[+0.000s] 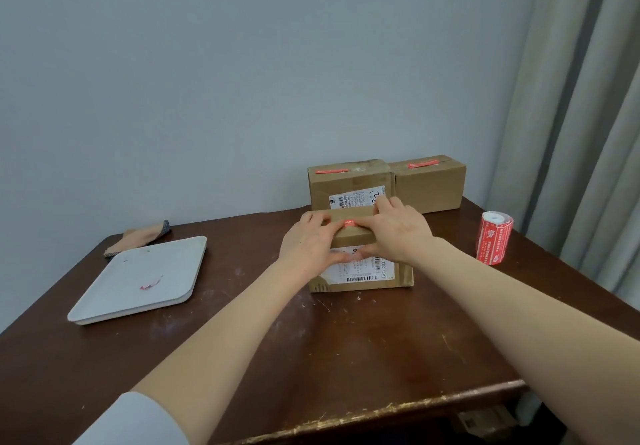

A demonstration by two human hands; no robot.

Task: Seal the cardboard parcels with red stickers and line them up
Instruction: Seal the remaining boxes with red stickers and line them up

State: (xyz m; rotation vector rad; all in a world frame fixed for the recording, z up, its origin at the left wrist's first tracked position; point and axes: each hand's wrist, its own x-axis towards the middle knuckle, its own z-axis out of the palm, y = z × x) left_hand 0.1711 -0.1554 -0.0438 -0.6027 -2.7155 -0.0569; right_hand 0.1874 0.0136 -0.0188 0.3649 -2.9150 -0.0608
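Pressing the red sticker (349, 223) flat across the flap seam on top of the near parcel (367, 271), at the centre of the table (311, 358). Gripping that parcel with the left hand (308, 240) and the right hand (398, 233) alike, fingers curled over the top onto the sticker, thumbs down on the labelled front face and nearly meeting.

To do this well, probably best to rub outward from the sticker's middle toward 9 and 3 o'clock. Bear down evenly so as not to dent the cardboard, with the flaps level and the thumbs braced against sliding. Worth checking both ends for lifted corners before letting go.

Then, most likely, sliding it back into line with the sealed parcel at 12 o'clock (349, 185) and the sealed parcel at 1 o'clock (429, 188), standing side by side near the wall and touching, each with a red strip on top.

Standing upright at 3 o'clock, well apart from the hands: the roll of red stickers (493, 238). Lying at 9 o'clock: a white tray (104, 306), holding only a small pink-and-white scrap (151, 284), seemingly peeled backing. Tucked just behind the tray at 10 o'clock: a folded tan cloth piece (138, 236).
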